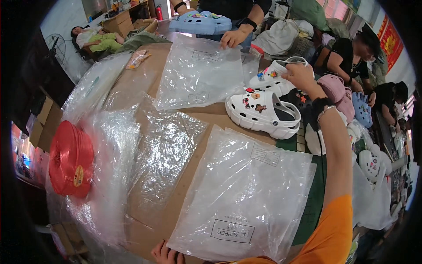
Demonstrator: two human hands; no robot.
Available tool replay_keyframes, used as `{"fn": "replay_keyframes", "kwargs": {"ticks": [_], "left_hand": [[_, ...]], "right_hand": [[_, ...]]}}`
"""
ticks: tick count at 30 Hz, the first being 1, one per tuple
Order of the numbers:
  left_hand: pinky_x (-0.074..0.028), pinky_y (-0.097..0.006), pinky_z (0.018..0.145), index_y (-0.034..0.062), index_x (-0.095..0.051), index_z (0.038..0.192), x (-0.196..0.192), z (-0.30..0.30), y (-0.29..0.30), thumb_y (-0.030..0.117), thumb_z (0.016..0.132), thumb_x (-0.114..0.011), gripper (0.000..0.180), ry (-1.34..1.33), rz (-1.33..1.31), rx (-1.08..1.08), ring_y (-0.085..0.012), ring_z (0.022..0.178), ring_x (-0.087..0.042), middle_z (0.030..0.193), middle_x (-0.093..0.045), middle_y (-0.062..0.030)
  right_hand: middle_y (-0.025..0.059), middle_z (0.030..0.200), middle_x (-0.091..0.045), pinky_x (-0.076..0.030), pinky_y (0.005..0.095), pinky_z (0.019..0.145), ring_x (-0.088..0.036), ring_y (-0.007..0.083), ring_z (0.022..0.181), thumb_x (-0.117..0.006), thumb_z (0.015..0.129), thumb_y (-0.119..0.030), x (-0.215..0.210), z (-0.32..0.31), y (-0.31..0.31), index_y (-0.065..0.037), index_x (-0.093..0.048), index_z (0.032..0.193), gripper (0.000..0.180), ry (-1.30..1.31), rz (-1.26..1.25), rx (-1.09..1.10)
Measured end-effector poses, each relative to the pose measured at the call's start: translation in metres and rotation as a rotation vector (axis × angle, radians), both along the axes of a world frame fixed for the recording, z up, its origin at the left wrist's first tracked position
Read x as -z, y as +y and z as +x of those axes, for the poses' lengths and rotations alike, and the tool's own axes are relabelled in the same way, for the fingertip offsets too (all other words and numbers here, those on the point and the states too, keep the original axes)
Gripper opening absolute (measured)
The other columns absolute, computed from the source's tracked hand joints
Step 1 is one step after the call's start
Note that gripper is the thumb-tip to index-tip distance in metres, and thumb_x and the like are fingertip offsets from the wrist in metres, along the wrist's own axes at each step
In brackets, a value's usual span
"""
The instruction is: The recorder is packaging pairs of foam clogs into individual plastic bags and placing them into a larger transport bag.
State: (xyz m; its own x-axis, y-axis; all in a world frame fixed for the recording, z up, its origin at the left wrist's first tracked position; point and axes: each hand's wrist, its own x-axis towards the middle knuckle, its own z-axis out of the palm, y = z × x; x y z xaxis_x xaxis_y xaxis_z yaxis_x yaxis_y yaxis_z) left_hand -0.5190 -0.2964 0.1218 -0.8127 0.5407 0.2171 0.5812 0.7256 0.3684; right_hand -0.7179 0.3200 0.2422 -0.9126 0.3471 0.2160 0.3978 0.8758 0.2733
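At the right of the table my right hand (301, 78) is closed on the upper heel part of a white clog (272, 75) decorated with small colourful charms. Just in front of it rests another white clog (261, 113), also with charms, its heel strap to the right. A frosted plastic bag (239, 193) lies flat before me, a printed box near its lower edge. At its lower left corner my left hand (168, 254) shows only curled fingers, closed at the bag's edge; the lower frame edge cuts off the rest.
Opposite, a co-worker's hand (233, 37) touches another plastic bag (202, 75), below light-blue clogs (200, 23). Clear plastic sheets (167, 149) and a red roll of plastic twine (72, 158) lie left. Pink clogs (336, 92) stand right, near other people. Someone reclines at the back left.
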Motion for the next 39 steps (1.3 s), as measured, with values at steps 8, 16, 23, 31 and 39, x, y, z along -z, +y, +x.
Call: {"fn": "replay_keyframes", "kwargs": {"ticks": [8,16,23,31,39], "left_hand": [[-0.033,-0.046,0.089,0.0037,-0.056,0.103,-0.006,-0.003,-0.001,0.012,0.074,-0.061,0.030,-0.028,-0.009,0.032,-0.0363,0.108,-0.046,0.110,-0.053,-0.0162],[-0.033,-0.045,0.088,0.0050,-0.056,0.103,-0.006,-0.005,0.001,0.013,0.075,-0.061,0.029,-0.026,0.005,0.027,-0.0352,0.109,-0.045,0.111,-0.053,-0.0156],[-0.032,-0.045,0.089,0.0061,-0.056,0.103,0.004,-0.001,-0.010,0.015,0.076,-0.061,0.030,0.029,0.036,0.028,-0.0348,0.111,-0.045,0.114,-0.052,-0.0159],[-0.033,-0.042,0.084,0.0084,-0.058,0.095,0.007,0.001,-0.018,0.013,0.070,-0.064,0.027,0.001,0.125,0.069,-0.0301,0.103,-0.048,0.109,-0.053,-0.0133],[-0.042,-0.038,0.083,0.0065,-0.053,0.109,-0.004,0.002,-0.021,0.007,0.079,-0.059,0.031,-0.385,0.736,0.097,-0.0261,0.099,-0.052,0.112,-0.052,-0.0152]], "right_hand": [[0.0050,0.098,-0.059,-0.022,0.0649,0.087,-0.051,0.0274,0.102,-0.059,0.072,-0.027,0.029,0.021,-0.036,-0.012,-0.054,0.097,0.030,0.024,-0.255,-0.137],[0.0002,0.089,-0.061,-0.011,0.0708,0.089,-0.050,0.0245,0.102,-0.062,0.069,-0.014,0.064,0.018,-0.075,-0.015,-0.058,0.090,0.021,0.410,0.035,-0.138],[0.0033,0.095,-0.061,-0.009,0.0667,0.096,-0.047,0.0244,0.110,-0.054,0.073,-0.008,0.002,0.037,-0.085,-0.014,-0.059,0.093,0.021,0.478,0.141,-0.143],[-0.0002,0.120,-0.051,-0.004,0.0630,0.101,-0.029,0.0322,0.127,-0.062,0.062,-0.004,-0.098,0.105,-0.159,-0.014,-0.056,0.090,0.030,0.392,0.470,-0.344],[0.0094,0.091,-0.060,-0.028,0.0523,0.093,-0.051,0.0291,0.103,-0.058,0.066,-0.006,-0.084,0.124,-0.295,-0.008,-0.053,0.081,0.016,0.232,0.103,-0.574]]}}
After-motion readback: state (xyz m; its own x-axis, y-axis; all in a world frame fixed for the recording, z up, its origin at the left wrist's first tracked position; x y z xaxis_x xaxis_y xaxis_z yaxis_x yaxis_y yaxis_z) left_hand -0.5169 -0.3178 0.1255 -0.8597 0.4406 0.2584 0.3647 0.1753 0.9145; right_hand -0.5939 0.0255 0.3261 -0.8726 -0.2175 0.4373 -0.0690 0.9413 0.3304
